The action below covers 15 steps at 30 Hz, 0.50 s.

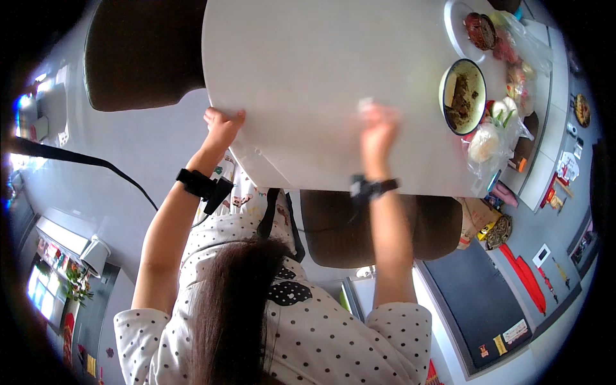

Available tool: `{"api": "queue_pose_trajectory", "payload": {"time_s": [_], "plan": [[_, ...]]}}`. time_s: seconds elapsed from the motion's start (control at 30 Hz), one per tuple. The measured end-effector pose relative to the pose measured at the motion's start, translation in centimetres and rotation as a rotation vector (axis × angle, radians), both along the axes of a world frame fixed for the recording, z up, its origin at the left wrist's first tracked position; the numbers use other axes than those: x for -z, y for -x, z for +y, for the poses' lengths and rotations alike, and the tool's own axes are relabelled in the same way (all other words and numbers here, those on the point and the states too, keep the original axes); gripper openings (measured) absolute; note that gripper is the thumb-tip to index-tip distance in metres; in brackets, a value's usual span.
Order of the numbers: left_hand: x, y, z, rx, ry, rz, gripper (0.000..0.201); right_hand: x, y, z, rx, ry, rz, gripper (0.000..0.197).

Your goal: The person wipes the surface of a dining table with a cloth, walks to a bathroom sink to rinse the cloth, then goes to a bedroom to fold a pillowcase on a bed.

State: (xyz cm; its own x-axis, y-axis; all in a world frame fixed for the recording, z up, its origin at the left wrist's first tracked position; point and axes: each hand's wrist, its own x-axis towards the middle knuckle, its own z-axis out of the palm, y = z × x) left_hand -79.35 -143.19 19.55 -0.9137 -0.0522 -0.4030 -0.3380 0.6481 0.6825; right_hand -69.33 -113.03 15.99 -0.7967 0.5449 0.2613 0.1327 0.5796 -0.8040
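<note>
My left hand (222, 124) grips the rounded left edge of the white table (308, 70), its fingers closed over the rim. Over the tabletop, my right hand (378, 125) is smeared by motion. Its fingers look closed on a small white thing (366, 102), too blurred to name. A black band with a small device (199, 184) is strapped round my left wrist, and another black band (375, 187) round my right. To the right of my right hand stands a cream bowl (463, 96) with a dark rim and brown food remains inside.
Along the table's right side are a white plate (457, 29), a dark red round item (480, 31) and clear plastic bags (484, 144) with food in them. A dark chair (144, 51) stands at the far left; another dark seat (333, 231) is tucked at the near edge.
</note>
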Motion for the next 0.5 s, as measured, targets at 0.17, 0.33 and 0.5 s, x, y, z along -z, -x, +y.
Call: {"api": "queue_pose_trajectory", "payload": {"time_s": [0.17, 0.33, 0.5], "plan": [[1.3, -0.2, 2.3, 0.018, 0.158, 0.079, 0.073, -0.5, 7.4, 9.5, 0.323, -0.350, 0.022, 0.013], [0.6, -0.9, 1.1, -0.031, 0.123, 0.064, 0.073, -5.7, 5.0, -8.9, -0.117, 0.633, -0.148, 0.023], [0.1, -0.9, 1.4, 0.033, 0.247, 0.067, 0.071, -0.5, -2.2, -7.5, -0.278, -0.039, 0.008, 0.012]]}}
